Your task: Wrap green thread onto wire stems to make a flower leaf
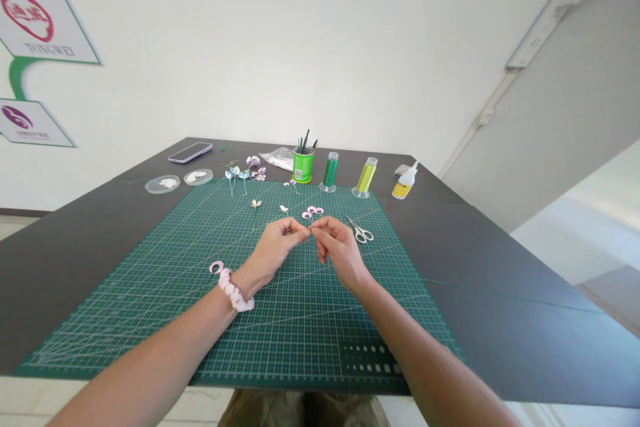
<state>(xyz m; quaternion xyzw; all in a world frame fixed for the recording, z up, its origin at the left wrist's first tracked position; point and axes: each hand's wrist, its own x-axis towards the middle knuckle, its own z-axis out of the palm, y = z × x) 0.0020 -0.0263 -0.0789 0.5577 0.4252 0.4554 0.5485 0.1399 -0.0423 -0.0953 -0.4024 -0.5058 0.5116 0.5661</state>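
My left hand (pixel 279 245) and my right hand (pixel 340 247) meet over the cutting mat (pixel 310 327), thumbs and forefingers pinched fingertip to fingertip. Whatever lies between the fingertips is too thin to make out. Just beyond them is a small cluster of pink loop-shaped petals (pixel 311 211), whose thin stems run toward the fingers; whether they are gripped I cannot tell. White-handled scissors (pixel 363 235) lie to the right of my right hand. By my left wrist, which wears a pink scrunchie (pixel 235 292), is a single pink loop petal (pixel 216 267).
Behind stand a green can (pixel 303 167) of tools, a dark green thread spool (pixel 330 172), a yellow-green spool (pixel 367 177) and a glue bottle (pixel 405 181). Blue flowers (pixel 237 174), purple flowers (pixel 257 168), clear dishes (pixel 163 184) and a phone (pixel 191 152) lie back left.
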